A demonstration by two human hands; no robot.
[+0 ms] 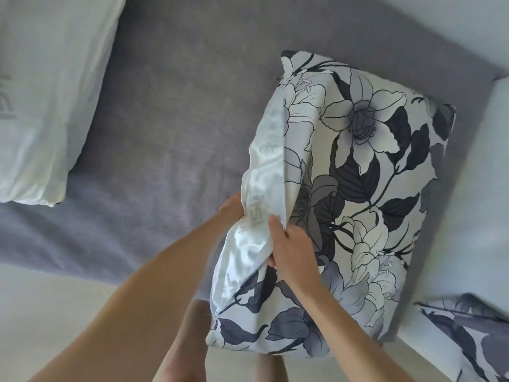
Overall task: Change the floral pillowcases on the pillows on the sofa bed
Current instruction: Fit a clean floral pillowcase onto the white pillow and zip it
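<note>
A pillow in a floral pillowcase (pixel 366 172), white with dark blue and grey lilies, stands tilted on the grey sofa bed (pixel 170 119). Along its left open edge the shiny white inner pillow (pixel 261 172) shows. My left hand (pixel 232 209) reaches behind that white edge and is mostly hidden by it. My right hand (pixel 292 244) pinches the floral case's open edge beside the white fabric. A bare white pillow (pixel 44 100) lies at the far left of the sofa bed.
Another piece of floral fabric (pixel 468 334) lies at the bottom right on a pale surface (pixel 473 216). The pale floor (pixel 41 312) runs along the sofa bed's front edge, and my legs show below the pillow.
</note>
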